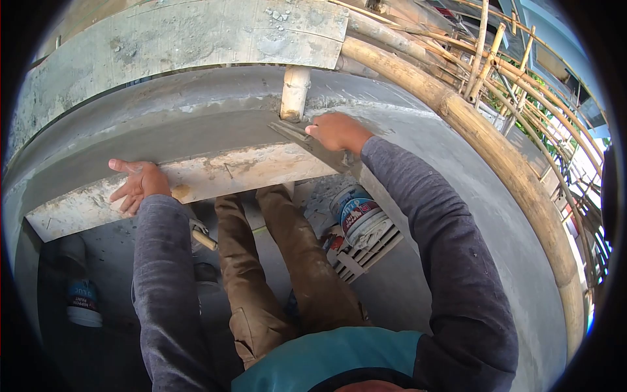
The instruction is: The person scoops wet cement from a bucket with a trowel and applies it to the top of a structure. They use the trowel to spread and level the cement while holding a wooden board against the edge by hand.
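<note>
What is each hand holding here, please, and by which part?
The right hand holds a trowel by its handle, which the grip hides. The left hand holds nothing: it lies open and flat on the wooden board.

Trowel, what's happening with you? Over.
Left hand flat on plank. Right hand grips trowel on cement ledge. Bamboo post close above trowel.

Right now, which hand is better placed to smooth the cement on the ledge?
The right hand: it holds the trowel on the ledge. The left hand lies flat on the board, probably steadying it.
</note>
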`<action>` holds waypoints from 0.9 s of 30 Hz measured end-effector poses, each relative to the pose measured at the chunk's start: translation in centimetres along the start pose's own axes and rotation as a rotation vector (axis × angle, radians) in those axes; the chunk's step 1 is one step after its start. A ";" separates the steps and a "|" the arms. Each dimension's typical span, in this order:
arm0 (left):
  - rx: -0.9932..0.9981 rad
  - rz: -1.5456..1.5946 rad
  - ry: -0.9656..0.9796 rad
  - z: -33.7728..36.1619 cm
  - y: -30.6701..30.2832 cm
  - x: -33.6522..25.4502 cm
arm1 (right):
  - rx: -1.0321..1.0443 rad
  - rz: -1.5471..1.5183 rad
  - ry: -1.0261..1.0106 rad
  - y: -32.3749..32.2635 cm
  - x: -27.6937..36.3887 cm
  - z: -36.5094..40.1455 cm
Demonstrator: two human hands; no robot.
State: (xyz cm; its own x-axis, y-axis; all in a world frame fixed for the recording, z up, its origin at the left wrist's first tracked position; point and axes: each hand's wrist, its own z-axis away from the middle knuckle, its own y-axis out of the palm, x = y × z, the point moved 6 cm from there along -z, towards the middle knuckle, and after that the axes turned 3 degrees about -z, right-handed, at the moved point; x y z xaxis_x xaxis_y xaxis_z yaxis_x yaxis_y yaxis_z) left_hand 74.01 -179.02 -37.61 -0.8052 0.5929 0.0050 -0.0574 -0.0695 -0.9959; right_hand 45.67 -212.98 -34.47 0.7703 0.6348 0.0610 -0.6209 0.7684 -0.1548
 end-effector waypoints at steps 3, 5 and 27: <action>-0.006 -0.048 0.006 -0.8 0.8 0.5 | 0.024 -0.117 -0.180 -0.8 6.3 0.7; 0.007 -0.056 0.008 -0.4 0.4 0.5 | -0.076 -0.201 -0.304 -1.7 12.4 3.1; 0.010 -0.167 0.075 1.6 -1.7 -0.8 | -0.193 -0.442 -0.308 0.4 11.1 13.3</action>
State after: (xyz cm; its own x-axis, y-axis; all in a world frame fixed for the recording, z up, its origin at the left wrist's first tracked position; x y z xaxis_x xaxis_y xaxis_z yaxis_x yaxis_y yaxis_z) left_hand 73.82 -180.71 -35.78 -0.7379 0.6548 0.1635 -0.1931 0.0272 -0.9808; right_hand 52.02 -204.57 -20.77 0.8552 0.2729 0.4407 -0.1891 0.9558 -0.2250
